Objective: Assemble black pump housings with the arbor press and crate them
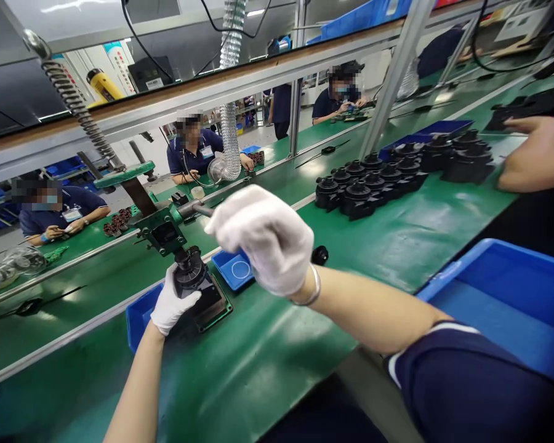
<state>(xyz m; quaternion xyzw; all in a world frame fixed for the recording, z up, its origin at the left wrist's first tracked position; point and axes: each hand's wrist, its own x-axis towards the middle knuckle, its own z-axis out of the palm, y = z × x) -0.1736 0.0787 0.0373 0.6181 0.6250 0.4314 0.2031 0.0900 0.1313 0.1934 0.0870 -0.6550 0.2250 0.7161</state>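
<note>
A green hand press [164, 231] stands on the bench, its ram down at the top of a black plastic housing [190, 271]. My left hand [172, 304], in a white glove, is wrapped round the side of that housing and steadies it on the press base [215, 311]. Raised to the right of the press, my gloved right hand [265, 240] is closed round the end of the press lever [200, 210]. The lever's tip is hidden inside the fist.
Several black housings [360, 191] stand in rows at the right. Blue trays [235, 271] sit behind and beside the press, and a large blue bin [498, 289] is near my right elbow. A co-worker's arm [535, 154] reaches in at the far right. Other people work across the bench.
</note>
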